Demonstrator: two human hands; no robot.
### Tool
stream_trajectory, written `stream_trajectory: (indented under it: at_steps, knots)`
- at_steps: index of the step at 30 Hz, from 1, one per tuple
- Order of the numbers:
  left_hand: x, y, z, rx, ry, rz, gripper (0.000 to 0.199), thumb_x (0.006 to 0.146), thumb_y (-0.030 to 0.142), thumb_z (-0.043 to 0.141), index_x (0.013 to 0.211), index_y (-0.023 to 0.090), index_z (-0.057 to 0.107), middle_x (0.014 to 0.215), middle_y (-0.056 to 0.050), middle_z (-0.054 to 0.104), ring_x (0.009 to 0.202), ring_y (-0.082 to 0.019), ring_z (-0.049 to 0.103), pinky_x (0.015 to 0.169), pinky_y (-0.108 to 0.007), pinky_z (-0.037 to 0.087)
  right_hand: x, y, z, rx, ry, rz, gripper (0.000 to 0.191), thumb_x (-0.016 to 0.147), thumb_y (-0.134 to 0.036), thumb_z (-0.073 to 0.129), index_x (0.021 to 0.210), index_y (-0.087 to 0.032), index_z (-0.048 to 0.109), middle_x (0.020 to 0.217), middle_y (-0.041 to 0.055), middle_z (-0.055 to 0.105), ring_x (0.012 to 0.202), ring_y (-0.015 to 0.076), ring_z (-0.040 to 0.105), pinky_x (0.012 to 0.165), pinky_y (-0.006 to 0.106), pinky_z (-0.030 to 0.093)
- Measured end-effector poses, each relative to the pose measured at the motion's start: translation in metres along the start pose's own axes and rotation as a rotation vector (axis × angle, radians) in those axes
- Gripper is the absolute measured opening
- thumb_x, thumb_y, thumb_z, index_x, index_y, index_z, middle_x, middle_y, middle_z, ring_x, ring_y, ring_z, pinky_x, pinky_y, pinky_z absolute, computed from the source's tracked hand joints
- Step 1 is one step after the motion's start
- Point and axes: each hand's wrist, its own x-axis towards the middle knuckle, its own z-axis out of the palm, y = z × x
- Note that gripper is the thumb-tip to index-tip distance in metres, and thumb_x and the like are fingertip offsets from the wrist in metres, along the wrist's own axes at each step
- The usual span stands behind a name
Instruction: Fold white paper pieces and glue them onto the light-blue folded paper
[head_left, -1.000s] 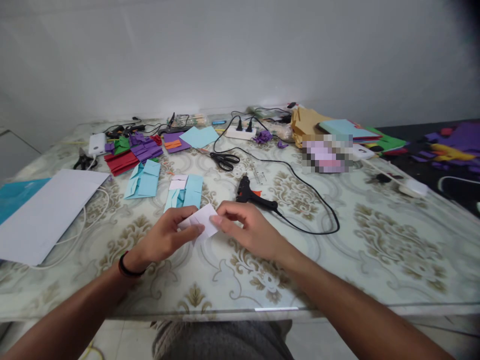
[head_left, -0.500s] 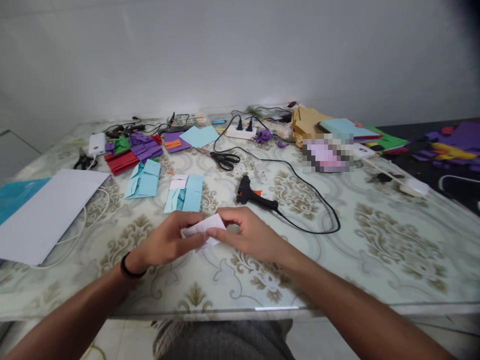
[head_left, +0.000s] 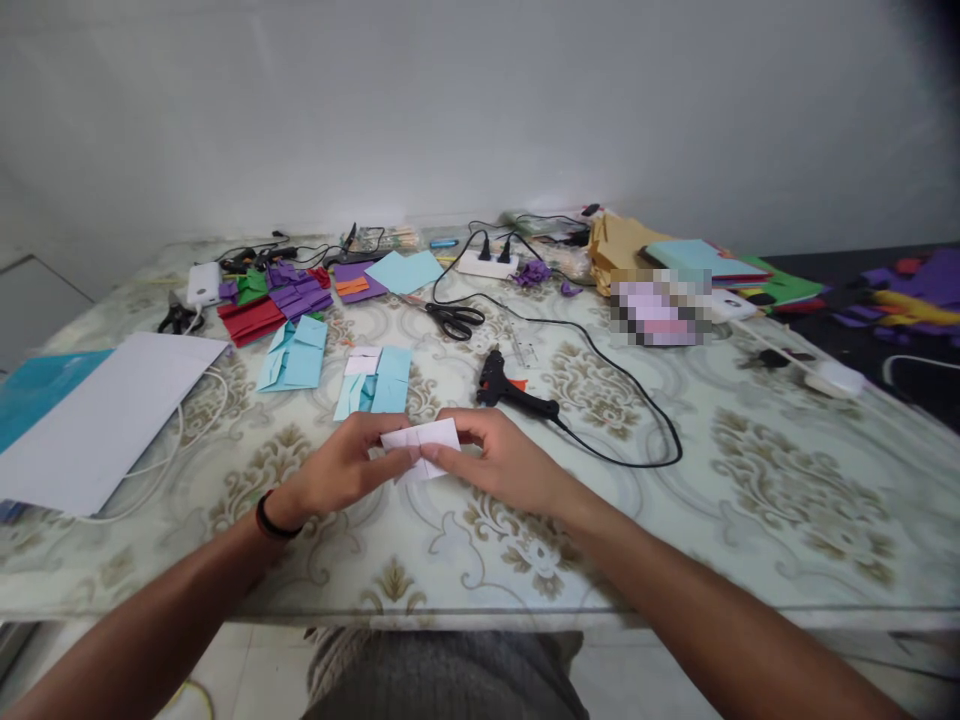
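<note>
A small piece of white paper [head_left: 426, 436] with crease lines is held up just above the table near its front edge. My left hand [head_left: 346, 462] pinches its left side between thumb and fingers, a dark band round the wrist. On the right side, my right hand [head_left: 499, 458] grips the same paper, the two thumb tips close together on its face. My fingers behind the paper are hidden. Just beyond my hands lies a folded light-blue paper piece [head_left: 391, 375] with a white square on it. Another folded light-blue piece [head_left: 304, 365] lies to its left.
A black glue gun [head_left: 517, 388] lies right of centre, its cord looping right. Black-handled scissors [head_left: 454, 320] and a white power strip [head_left: 487, 265] are farther back. White sheets [head_left: 112, 420] lie at left, folded coloured papers [head_left: 251, 318] behind them. A yellow-brown paper stack [head_left: 626, 250] stands back right.
The white paper has turned to lie more level between my hands, its creased face showing more. Both hands keep hold of it. The whole view has shifted slightly.
</note>
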Motion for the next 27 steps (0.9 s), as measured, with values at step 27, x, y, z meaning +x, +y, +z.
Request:
stream_trajectory:
  at_steps: [27]
  knots:
    - [0.0033,-0.0048,0.001,-0.044,0.076,-0.006,0.052,0.1,0.056,0.054,0.066,0.016,0.056,0.066,0.001,0.046,0.065,-0.014,0.039,0.062,-0.029,0.034,-0.0018,-0.0046,0.0012,-0.07,0.009,-0.051,0.031,0.095,-0.041,0.061,0.076,-0.018,0.059,0.071,-0.0025,0.052,0.065,0.0128,0.045,0.058,0.026,0.031]
